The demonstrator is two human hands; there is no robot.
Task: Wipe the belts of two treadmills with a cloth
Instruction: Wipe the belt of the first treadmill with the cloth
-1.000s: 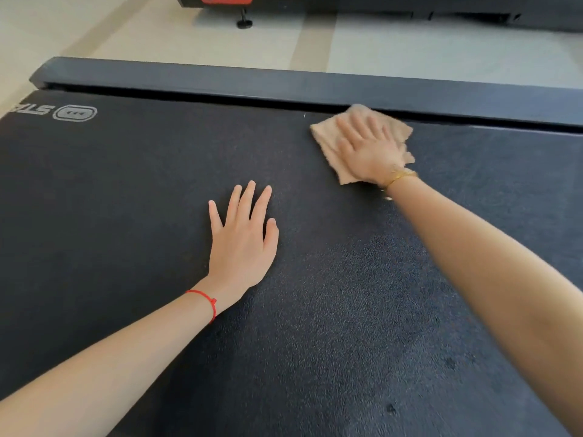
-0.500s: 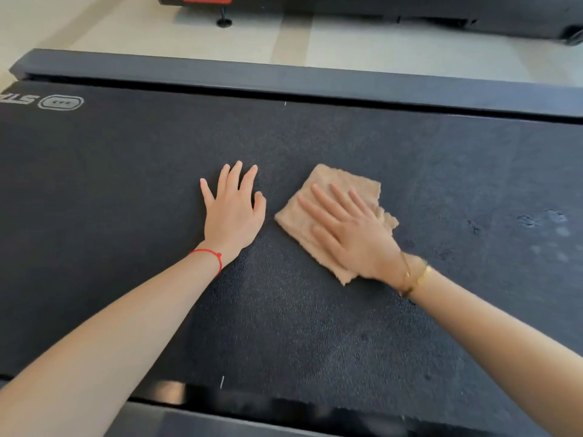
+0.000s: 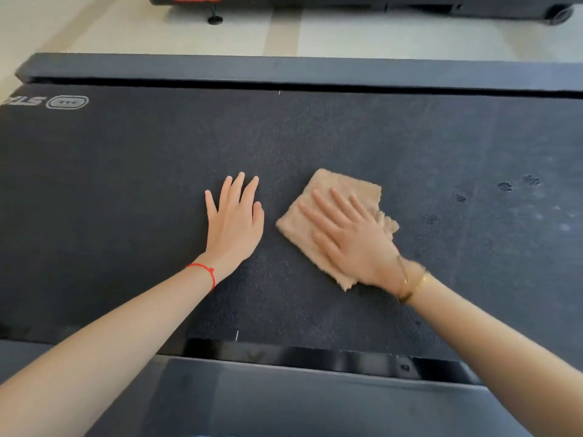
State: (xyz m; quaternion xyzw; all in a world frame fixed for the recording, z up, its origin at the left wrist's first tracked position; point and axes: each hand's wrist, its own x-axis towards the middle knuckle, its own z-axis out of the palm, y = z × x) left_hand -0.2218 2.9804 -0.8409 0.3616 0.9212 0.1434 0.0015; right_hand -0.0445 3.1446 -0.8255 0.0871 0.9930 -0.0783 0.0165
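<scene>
Your right hand [image 3: 356,244] presses flat on the cloth [image 3: 334,200], hiding its middle; left hand [image 3: 235,219] lies flat on the belt [image 3: 126,190]; logo [image 3: 47,102] cut off.

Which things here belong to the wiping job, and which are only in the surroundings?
Part of the job:
- cloth, flat under the right hand
- treadmill belt, where the left hand rests flat
- second treadmill across the floor

Only around:
- floor
- red string and gold bracelet on the wrists

likely a gym, treadmill belt [image 3: 157,190], second treadmill [image 3: 378,3] beyond
</scene>
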